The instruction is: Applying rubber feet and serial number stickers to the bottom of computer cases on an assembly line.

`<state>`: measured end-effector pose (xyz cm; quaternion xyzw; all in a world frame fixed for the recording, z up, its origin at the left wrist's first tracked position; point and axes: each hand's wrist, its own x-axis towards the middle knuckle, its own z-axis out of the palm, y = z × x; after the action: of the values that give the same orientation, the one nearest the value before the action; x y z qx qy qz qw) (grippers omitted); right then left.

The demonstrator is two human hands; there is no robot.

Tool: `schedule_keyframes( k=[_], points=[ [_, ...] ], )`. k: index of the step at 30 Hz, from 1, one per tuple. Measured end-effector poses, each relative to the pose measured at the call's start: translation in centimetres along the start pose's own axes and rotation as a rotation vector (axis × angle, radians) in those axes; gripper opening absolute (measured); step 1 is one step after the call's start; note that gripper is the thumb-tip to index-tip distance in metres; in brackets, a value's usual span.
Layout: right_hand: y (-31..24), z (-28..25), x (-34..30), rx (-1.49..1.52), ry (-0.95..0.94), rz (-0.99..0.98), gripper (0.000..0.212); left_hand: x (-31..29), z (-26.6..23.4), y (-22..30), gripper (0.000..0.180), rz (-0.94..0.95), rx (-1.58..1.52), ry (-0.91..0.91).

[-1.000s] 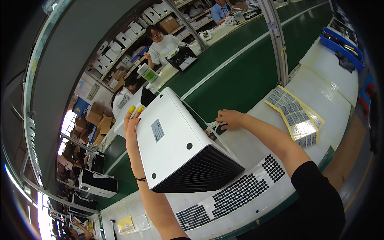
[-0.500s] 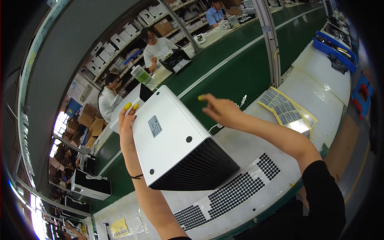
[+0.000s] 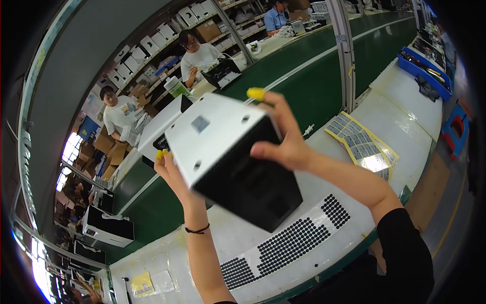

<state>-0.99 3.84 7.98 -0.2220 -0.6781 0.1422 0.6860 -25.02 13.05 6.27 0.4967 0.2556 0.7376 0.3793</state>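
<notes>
A white box-shaped appliance (image 3: 217, 139) with a black side is tilted above the worktable, slightly blurred. Its white face carries a silver label (image 3: 200, 123) and round dark feet near the corners. My left hand (image 3: 176, 175) grips its left edge, yellow covers on the fingertips. My right hand (image 3: 288, 134) is clasped over the right edge, thumb on the black side and yellow-tipped index finger along the top. Below lie sheets of small black round pads (image 3: 293, 247).
Yellow-edged label sheets (image 3: 357, 142) lie at the right, near a white plug (image 3: 309, 130). Farther right stands a blue tool tray (image 3: 425, 73). A green conveyor belt (image 3: 314, 93) runs behind, another white appliance (image 3: 157, 129) beside mine. Co-workers (image 3: 200, 55) are across the belt.
My right hand has come left onto the appliance. The appliance has turned, showing more of its black side. My left hand sits lower on its edge. A co-worker at the left now appears upright.
</notes>
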Motion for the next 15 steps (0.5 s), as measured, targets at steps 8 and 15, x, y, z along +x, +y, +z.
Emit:
schedule_keyframes(
  k=[8, 15],
  points=[
    [3.3, -4.5, 2.5, 0.042, 0.19, -0.035, 0.084, -5.5, -0.5, 4.0, 0.036, 0.123, 0.287, -0.026],
    [13.3, -6.8, 9.3, -0.332, 0.307, -0.185, 0.068, -6.5, -0.6, 2.1, 0.034, 0.003, 0.332, -0.12]
  ],
)
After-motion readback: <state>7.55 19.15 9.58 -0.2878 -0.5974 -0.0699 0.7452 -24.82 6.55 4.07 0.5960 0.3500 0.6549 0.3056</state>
